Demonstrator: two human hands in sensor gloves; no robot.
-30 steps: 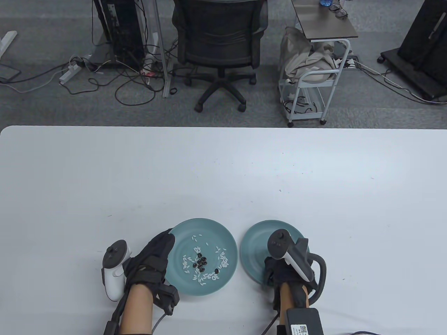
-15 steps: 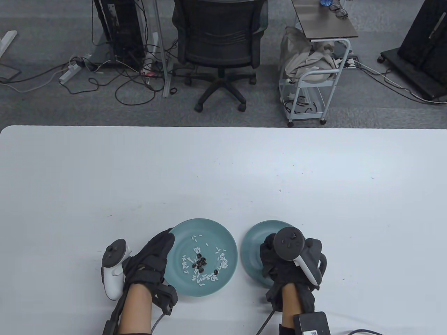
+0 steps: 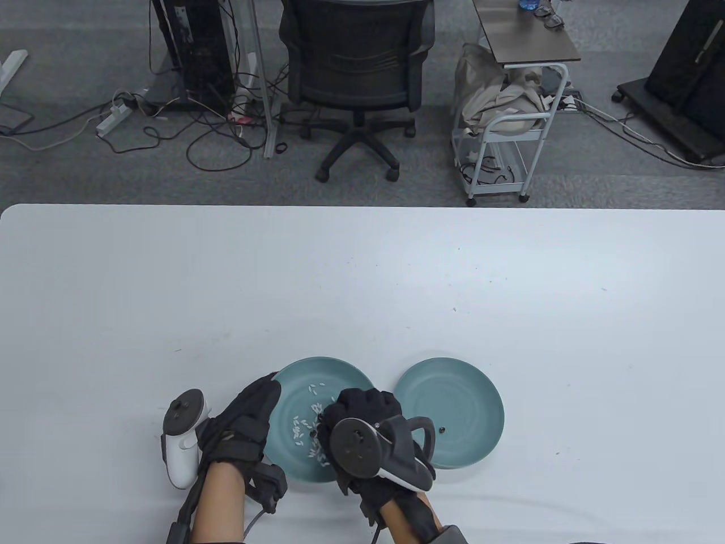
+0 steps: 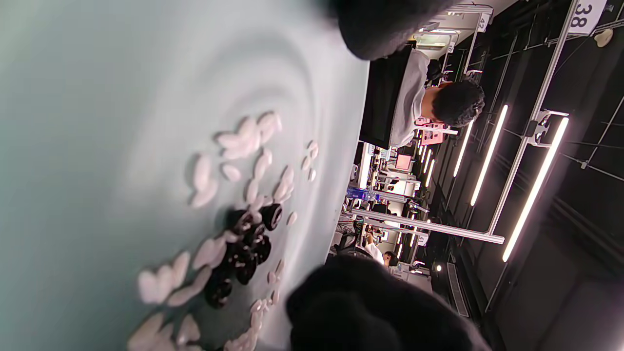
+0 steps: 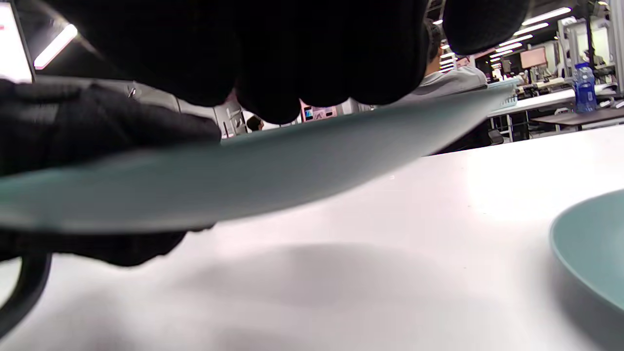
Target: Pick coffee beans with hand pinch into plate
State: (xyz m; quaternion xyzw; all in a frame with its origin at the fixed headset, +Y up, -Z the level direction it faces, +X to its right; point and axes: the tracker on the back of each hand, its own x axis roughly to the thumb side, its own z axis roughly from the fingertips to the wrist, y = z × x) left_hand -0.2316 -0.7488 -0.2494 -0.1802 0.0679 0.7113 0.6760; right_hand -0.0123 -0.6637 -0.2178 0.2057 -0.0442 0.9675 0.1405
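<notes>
Black sensor gloves [image 3: 249, 419], bare forearms [image 3: 218, 504], white left tracker [image 3: 181, 439], dark right tracker [image 3: 362, 447]

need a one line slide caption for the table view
Right hand reaches over the left plate of coffee beans and rice while left hand steadies its rim.

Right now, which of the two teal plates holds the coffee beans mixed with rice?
The left plate, under the right hand, with the left hand at its rim. The right plate shows only one dark speck.

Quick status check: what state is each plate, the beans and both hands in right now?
Left teal plate: flat on table, holding white grains and beans.
Dark coffee beans: clustered, unpicked.
Right teal plate: holds one dark speck.
Left hand: rests on left plate's rim.
Right hand: over left plate; grip hidden.
</notes>
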